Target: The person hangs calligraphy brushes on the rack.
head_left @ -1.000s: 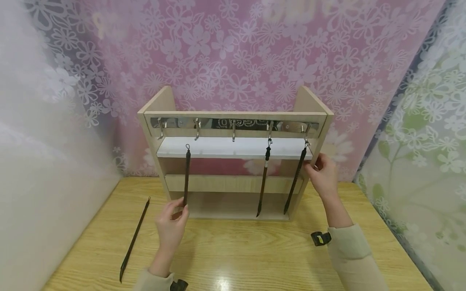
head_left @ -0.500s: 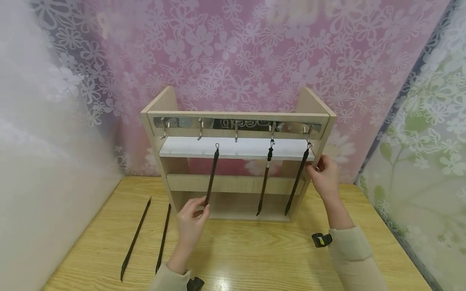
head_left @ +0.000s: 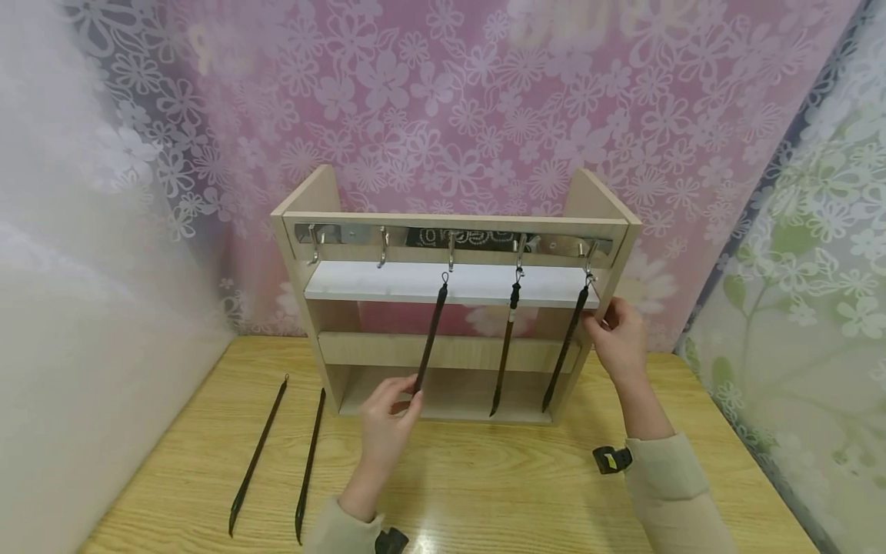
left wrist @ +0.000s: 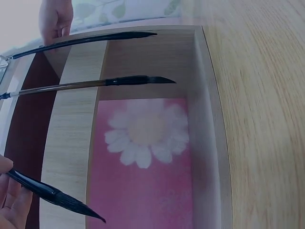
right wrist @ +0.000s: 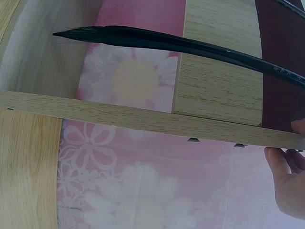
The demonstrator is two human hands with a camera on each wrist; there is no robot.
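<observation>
My left hand (head_left: 389, 419) pinches a dark calligraphy brush (head_left: 432, 327) near its lower end, bristles down. The brush's loop is just below the middle hook (head_left: 451, 258) of the metal hook strip. In the left wrist view the brush's bristle tip (left wrist: 78, 205) points out past the fingers. My right hand (head_left: 619, 338) grips the right side panel of the wooden rack (head_left: 450, 350), thumb and fingers on either side of the board's edge. A brown-handled brush (head_left: 505, 354) hangs from the hook right of the middle, and a dark brush (head_left: 566, 350) from the rightmost hook.
Two more dark brushes, a left one (head_left: 258, 458) and a right one (head_left: 311, 465), lie on the wooden table (head_left: 498, 492) left of the rack. A white shelf (head_left: 388, 283) runs behind the hooks. A pale wall (head_left: 118, 308) stands at the left.
My left hand has carried its brush rightward, from below the second hook to below the middle one. The right hand keeps its hold on the side panel.
</observation>
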